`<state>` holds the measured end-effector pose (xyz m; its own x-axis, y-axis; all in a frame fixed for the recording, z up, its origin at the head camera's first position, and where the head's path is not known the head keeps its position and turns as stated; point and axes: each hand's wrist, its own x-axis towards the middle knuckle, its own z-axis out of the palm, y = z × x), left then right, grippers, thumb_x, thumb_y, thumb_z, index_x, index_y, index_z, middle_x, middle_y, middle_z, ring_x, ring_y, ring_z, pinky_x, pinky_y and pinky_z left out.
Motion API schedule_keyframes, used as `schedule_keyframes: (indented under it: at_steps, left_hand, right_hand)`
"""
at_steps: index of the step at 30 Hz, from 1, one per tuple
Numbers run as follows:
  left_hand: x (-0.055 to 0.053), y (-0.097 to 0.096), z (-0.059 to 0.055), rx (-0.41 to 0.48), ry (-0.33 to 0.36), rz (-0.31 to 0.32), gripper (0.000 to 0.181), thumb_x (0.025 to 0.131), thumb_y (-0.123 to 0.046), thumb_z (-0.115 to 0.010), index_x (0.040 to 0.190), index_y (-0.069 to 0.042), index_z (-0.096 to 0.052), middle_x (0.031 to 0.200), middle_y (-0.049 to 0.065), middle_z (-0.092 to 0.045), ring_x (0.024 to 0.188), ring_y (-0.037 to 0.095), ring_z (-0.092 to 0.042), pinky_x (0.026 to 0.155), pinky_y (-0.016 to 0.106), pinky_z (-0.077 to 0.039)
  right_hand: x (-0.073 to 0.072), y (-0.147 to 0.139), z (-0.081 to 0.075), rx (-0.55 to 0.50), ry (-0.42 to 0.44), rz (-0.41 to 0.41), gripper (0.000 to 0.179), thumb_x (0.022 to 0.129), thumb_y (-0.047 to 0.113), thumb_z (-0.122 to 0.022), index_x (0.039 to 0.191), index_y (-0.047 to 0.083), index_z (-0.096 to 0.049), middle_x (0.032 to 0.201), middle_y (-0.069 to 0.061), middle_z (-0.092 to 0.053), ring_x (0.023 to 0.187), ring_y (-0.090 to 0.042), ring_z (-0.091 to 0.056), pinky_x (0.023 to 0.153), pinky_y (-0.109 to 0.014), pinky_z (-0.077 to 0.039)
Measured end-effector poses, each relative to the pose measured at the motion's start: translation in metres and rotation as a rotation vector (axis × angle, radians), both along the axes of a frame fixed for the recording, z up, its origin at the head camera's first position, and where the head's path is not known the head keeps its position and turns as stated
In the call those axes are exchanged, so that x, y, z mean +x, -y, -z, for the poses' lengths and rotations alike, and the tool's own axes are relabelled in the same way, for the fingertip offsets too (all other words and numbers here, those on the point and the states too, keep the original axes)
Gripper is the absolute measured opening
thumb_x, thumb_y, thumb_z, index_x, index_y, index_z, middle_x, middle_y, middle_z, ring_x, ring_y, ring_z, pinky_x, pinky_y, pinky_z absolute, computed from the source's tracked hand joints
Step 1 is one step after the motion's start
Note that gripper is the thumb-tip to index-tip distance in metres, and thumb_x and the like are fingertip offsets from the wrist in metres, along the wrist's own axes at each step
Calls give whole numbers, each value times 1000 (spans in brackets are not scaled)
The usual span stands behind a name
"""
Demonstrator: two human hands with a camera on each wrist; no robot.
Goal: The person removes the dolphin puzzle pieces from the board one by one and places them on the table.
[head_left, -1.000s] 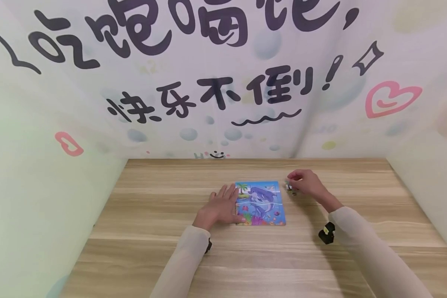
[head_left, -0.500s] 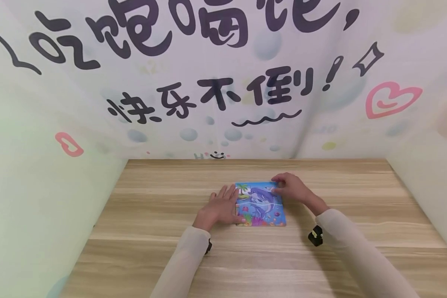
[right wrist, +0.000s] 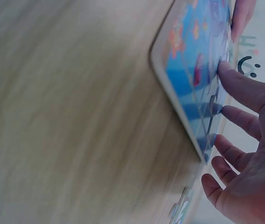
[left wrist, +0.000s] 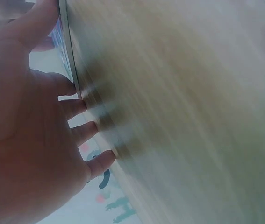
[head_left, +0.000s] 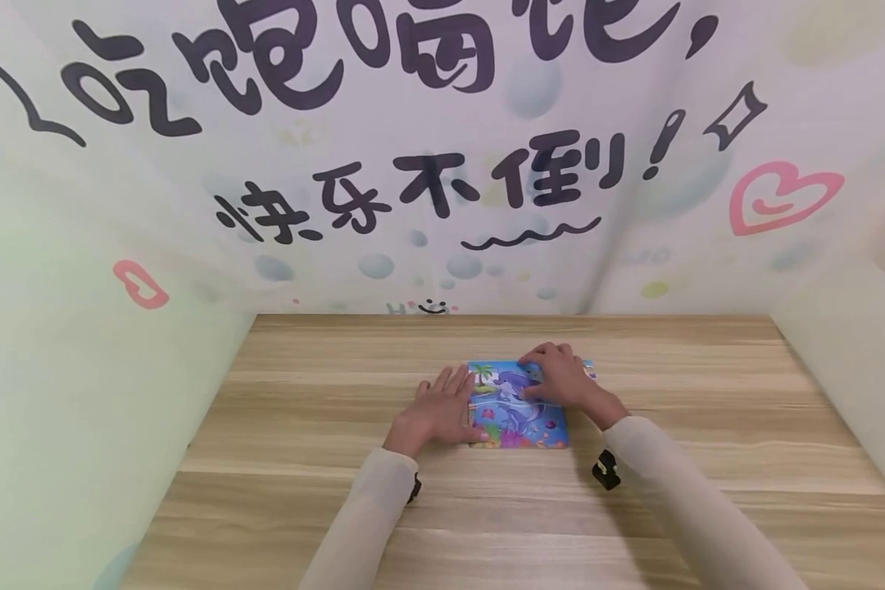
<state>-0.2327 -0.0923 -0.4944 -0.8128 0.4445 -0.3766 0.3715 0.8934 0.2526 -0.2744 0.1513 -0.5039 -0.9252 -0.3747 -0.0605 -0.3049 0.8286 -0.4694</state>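
A square dolphin jigsaw puzzle (head_left: 516, 430) in a shallow board lies flat on the wooden table, with a palm tree at its upper left. My left hand (head_left: 435, 416) rests along its left edge, fingers spread and thumb over the lower left corner. In the left wrist view those fingertips (left wrist: 91, 126) come down right at the board's edge and the tabletop. My right hand (head_left: 563, 378) covers the upper right part, thumb and fingers apart, their tips on the picture. In the right wrist view the thumb (right wrist: 242, 84) touches the dolphin area.
A small colourful flat piece (head_left: 589, 369) lies on the table (head_left: 324, 508) just right of the board, partly behind the right hand. A printed white wall (head_left: 428, 246) stands along the table's far edge. Plain side walls rise left and right.
My right hand has moved left from the loose piece beside the board onto the puzzle's upper right part. The left hand stays at the board's left edge.
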Motion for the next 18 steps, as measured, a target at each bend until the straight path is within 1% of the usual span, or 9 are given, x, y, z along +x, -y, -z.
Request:
schedule_keyframes:
  at_steps: [5, 11, 15, 18]
  left_hand:
    - [0, -1, 0, 4, -9, 0, 104, 86, -67, -61, 160, -13, -12, 168, 5, -2, 155, 29, -1, 120, 57, -14]
    - [0, -1, 0, -7, -6, 0, 103, 87, -67, -60, 161, -14, -11, 168, 3, 0, 155, 28, 0, 121, 56, -13]
    - [0, -1, -1, -7, 0, -3, 103, 87, -67, -60, 161, -15, -10, 168, 3, 0, 155, 28, 0, 121, 56, -12]
    - [1, 0, 0, -1, -3, -5, 103, 87, -67, -60, 161, -14, -11, 168, 4, -1, 155, 28, -1, 120, 56, -13]
  right_hand:
    - [-1, 4, -3, 20, 23, 27, 46, 82, 25, -82, 123, 9, -67, 136, -23, -51, 129, -49, -34, 100, -66, -28]
    - [-2, 7, -4, 40, 32, 47, 46, 81, 25, -83, 120, 11, -64, 134, -23, -52, 129, -48, -34, 101, -65, -29]
    - [-2, 7, -4, 11, 9, 53, 44, 80, 24, -84, 118, 10, -65, 129, -21, -56, 125, -47, -37, 97, -62, -31]
    - [-3, 6, -2, -28, -30, 56, 39, 79, 20, -84, 113, 10, -68, 121, -19, -60, 119, -43, -41, 93, -59, -32]
